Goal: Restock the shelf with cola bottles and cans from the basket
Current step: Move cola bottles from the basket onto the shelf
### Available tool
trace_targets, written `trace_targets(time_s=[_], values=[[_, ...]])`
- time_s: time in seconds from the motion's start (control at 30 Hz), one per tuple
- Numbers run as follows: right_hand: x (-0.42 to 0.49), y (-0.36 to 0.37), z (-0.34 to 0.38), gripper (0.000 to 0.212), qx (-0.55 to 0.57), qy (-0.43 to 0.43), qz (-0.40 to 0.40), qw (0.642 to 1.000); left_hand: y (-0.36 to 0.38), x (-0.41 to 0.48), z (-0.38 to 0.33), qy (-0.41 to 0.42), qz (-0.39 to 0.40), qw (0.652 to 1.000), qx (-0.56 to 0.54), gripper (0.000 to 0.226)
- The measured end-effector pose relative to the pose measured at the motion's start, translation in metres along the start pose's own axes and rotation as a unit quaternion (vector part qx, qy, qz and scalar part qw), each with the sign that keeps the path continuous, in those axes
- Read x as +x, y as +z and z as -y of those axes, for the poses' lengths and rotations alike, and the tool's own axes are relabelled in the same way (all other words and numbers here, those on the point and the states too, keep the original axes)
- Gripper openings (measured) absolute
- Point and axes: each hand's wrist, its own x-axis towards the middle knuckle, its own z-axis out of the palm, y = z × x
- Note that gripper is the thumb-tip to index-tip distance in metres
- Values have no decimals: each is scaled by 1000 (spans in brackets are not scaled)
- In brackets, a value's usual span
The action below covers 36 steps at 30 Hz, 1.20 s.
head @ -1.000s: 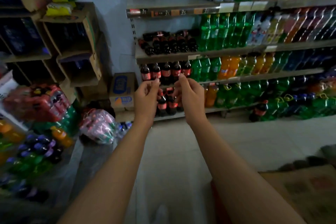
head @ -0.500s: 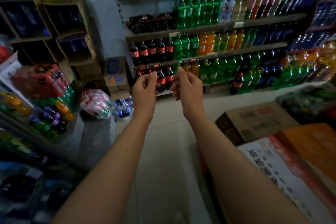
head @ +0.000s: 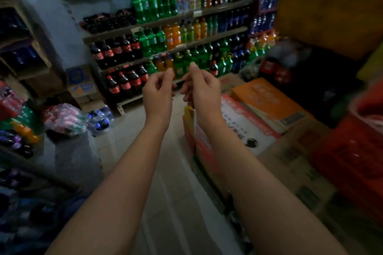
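A second ago both hands were up at the cola bottles [head: 116, 50] on the shelf [head: 223, 7], fingertips among the caps; now they have drawn back and hang over the floor [head: 178, 203], well apart from any bottle. The view has swung to the right as well; the cola rows have slid toward the left of the picture, and stacked cartons [head: 267, 99] have come in on the right.

The left hand [head: 158, 91] and the right hand [head: 202, 87] are near each other but not touching; each has its fingers loosely curled with the forefinger lifted; neither has hold of anything that I can see.

The cola stands upright in two rows at the left end of the shelf, one row above the other, just beside the green bottles [head: 153, 40]; I can make out no cans. At the far right edge there is a blurred red shape, probably the basket [head: 356, 151]; what it holds is too smeared to tell.

My reading is that one placement is just done and the person is turning toward the basket for the next load; the restocking is under way, not finished; how much remains I cannot tell. The next reach would go down and to the right, past the cartons.
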Motion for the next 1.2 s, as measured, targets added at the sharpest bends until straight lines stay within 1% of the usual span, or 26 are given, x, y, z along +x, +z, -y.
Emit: trace_targets(time_s=[0.13,0.27,0.37,0.43,0.53,0.6,0.67,0.77,0.87,0.93,0.97,1.03,1.1,1.13,1.2], values=[[-36,-75,45,37,24,-26,-48,998,63,-59,-33,-4,27,999,-27,24],[-73,-169,101,35,9,-51,-120,991,145,-128,-72,-14,74,994,-73,24],[-99,-257,152,40,-22,-92,-189,977,219,-180,-111,11,142,986,-82,24],[-108,-302,177,43,-40,-111,-232,965,256,-202,-131,35,184,980,-71,29],[-117,-372,198,48,-89,-89,-305,944,314,-231,-147,49,281,957,-45,34],[-122,-415,202,48,-117,-57,-352,927,351,-249,-146,36,349,936,-34,39],[-131,-455,203,44,-136,-32,-398,907,388,-272,-144,19,422,906,-3,41],[-145,-513,200,44,-161,-2,-462,872,436,-309,-140,-12,518,854,43,35],[-158,-560,199,44,-174,22,-514,840,473,-341,-127,-46,596,796,91,41],[-168,-581,199,42,-167,29,-539,825,494,-356,-112,-72,634,752,166,55],[-173,-587,197,41,-158,34,-543,824,497,-362,-106,-87,645,732,200,64],[-183,-597,195,37,-140,43,-556,818,504,-374,-97,-101,673,693,237,83],[-189,-604,192,37,-126,48,-571,809,507,-382,-92,-99,690,676,241,93],[-193,-607,192,38,-122,54,-581,803,509,-385,-92,-103,696,669,239,93],[-198,-609,190,39,-120,65,-590,796,510,-386,-90,-106,701,662,243,85]])
